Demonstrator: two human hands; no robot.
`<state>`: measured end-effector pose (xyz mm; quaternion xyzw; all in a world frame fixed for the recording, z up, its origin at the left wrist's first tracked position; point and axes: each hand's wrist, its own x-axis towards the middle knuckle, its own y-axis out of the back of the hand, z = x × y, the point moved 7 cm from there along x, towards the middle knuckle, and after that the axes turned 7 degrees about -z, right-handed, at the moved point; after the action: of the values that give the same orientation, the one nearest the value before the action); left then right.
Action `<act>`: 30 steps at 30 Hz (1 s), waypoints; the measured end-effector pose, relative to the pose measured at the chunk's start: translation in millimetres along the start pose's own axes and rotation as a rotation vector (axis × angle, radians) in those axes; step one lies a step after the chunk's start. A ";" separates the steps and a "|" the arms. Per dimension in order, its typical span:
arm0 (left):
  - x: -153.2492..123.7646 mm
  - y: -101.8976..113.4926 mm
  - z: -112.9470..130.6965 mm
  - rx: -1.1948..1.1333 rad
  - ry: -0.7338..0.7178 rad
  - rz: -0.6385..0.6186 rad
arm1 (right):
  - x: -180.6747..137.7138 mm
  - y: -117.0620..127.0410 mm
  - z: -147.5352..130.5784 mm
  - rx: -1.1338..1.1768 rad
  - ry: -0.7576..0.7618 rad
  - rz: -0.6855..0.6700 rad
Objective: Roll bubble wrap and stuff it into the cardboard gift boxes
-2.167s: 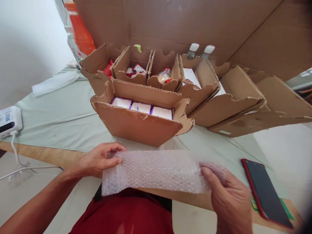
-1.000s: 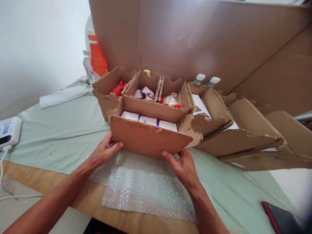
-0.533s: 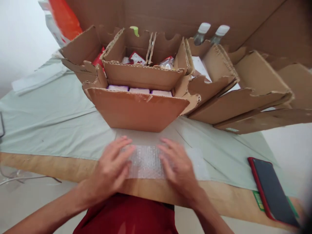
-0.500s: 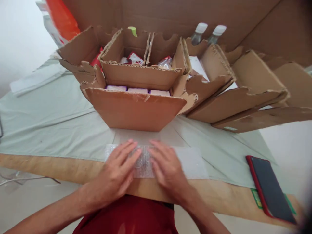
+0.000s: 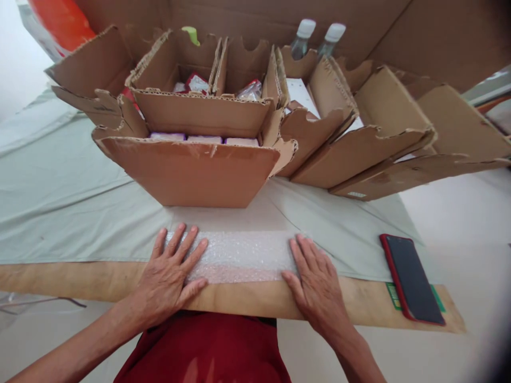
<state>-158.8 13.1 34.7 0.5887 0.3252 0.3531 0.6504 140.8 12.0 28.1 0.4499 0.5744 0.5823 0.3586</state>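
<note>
A strip of clear bubble wrap lies flat along the front edge of the table, partly over the pale green cloth. My left hand presses on its left end with the fingers spread. On its right end rests my right hand, palm down, its fingers stretched out and the thumb apart. Neither hand grips anything. Just behind the bubble wrap stands a cardboard box with several white, purple-edged packs inside.
More open cardboard bins stand behind and to the right, some holding packets and white items. Two white-capped bottles rise at the back. A red-cased phone lies at the right table edge. An orange bag is at the far left.
My hands have moved apart from the middle of the bubble wrap to its two ends, and the fingers have spread. The view has shifted, so the boxes appear further left.
</note>
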 end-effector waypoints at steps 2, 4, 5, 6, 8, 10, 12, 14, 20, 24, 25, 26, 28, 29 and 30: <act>0.0 0.0 0.6 0.001 -0.002 0.012 | -9.8 4.4 20.4 0.001 -0.081 0.040; -0.6 1.7 0.8 -0.015 -0.017 0.019 | -15.4 14.3 37.7 0.010 -0.175 0.111; -1.1 3.7 0.3 -0.029 -0.023 0.026 | -16.2 20.4 44.2 0.019 -0.219 0.147; -1.8 6.7 -1.0 -0.045 -0.025 0.041 | -15.6 26.4 48.6 0.031 -0.254 0.176; -3.9 15.0 -7.4 -0.077 -0.005 0.104 | -9.6 34.7 51.0 0.047 -0.287 0.193; -6.6 21.7 -19.1 -0.088 0.054 0.178 | -0.1 35.8 47.6 0.036 -0.284 0.158; -9.0 22.3 -33.8 -0.081 0.135 0.207 | 8.1 31.4 44.1 0.031 -0.282 0.124; -10.7 18.2 -47.2 -0.087 0.201 0.195 | 12.4 25.3 43.0 0.080 -0.294 0.119; -11.2 21.7 -54.1 -0.183 0.214 0.261 | 10.1 25.6 37.3 0.429 -0.321 0.185; -10.3 36.5 -48.4 -0.286 0.256 0.282 | 4.1 40.0 39.3 0.747 -0.436 0.224; -8.9 38.2 -48.6 -0.334 0.293 0.261 | 2.4 42.8 42.2 0.817 -0.471 0.231; -6.5 38.8 -48.7 -0.380 0.331 0.231 | 0.4 45.4 46.4 0.881 -0.503 0.245; 1.9 38.6 -46.1 -0.435 0.375 0.176 | -5.0 50.5 59.2 0.970 -0.567 0.304; 7.8 39.0 -43.2 -0.437 0.372 0.164 | -8.2 53.0 67.2 0.979 -0.595 0.337; 14.1 40.2 -39.6 -0.424 0.355 0.167 | -11.0 55.7 75.1 0.959 -0.616 0.361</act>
<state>-187.5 48.5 70.8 0.3933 0.3032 0.5632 0.6605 220.4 23.2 77.3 0.8001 0.5575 0.1525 0.1609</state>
